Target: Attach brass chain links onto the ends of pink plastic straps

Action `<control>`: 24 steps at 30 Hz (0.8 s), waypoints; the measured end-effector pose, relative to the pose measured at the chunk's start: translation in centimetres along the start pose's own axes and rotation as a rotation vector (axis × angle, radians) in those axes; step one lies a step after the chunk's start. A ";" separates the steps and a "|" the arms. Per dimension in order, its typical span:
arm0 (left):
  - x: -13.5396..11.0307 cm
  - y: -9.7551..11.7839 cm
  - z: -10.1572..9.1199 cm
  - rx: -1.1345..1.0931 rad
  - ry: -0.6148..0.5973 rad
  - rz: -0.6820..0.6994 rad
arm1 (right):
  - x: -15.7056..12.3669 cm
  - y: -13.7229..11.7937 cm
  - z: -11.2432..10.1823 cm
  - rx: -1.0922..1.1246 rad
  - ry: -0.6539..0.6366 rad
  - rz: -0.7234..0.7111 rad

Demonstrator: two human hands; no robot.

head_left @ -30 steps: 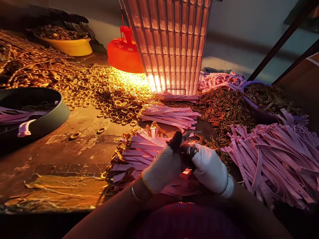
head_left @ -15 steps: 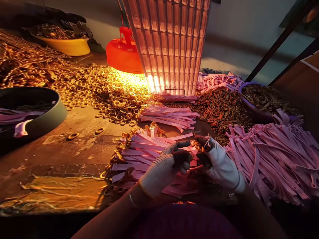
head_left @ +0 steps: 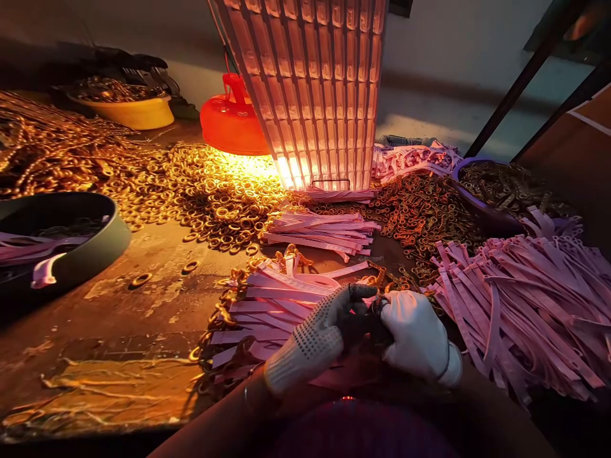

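My left hand, in a white knit glove with dark dots, is closed, its darkened fingertips pinched together. Against those fingertips rests my right hand, also gloved in white and curled shut. Whatever lies between the fingers is too small and dark to make out. Beneath and left of the hands is a pile of pink straps with brass-coloured rings or hooks along its left ends. On the right a larger heap of pink straps fans out. A smaller strap bundle lies just beyond the hands.
Behind stands a tall ribbed translucent panel, beside a glowing red lamp. Brass rings are heaped at back left, small metal hooks at back right. A dark round tub, yellow basin and purple-rimmed basin flank them.
My right hand has turned so that its back faces up, and its fingers have curled in against the left fingertips. The left hand has rotated slightly inward. The camera view has tilted up slightly.
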State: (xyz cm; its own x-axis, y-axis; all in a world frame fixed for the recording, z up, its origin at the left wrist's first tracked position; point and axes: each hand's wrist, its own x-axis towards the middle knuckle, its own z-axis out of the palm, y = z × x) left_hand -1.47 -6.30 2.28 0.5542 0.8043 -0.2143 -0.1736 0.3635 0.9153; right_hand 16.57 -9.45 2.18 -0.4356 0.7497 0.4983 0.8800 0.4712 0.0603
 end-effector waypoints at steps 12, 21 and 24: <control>4.9 2.1 -0.5 0.237 -0.064 0.023 | -1.2 0.2 1.3 0.219 -0.032 0.347; 17.8 2.6 -7.9 1.603 0.139 0.076 | -3.0 4.9 1.9 0.701 0.327 0.620; 18.4 1.6 -8.6 1.627 0.117 0.059 | -4.4 6.3 2.5 0.767 0.350 0.702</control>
State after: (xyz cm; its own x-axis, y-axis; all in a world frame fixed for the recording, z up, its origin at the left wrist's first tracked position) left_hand 1.50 13.14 -3.09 0.5040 0.8551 -0.1215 0.8438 -0.4574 0.2808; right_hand 23.59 -8.66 -1.78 0.3007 0.8479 0.4366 0.5062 0.2461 -0.8266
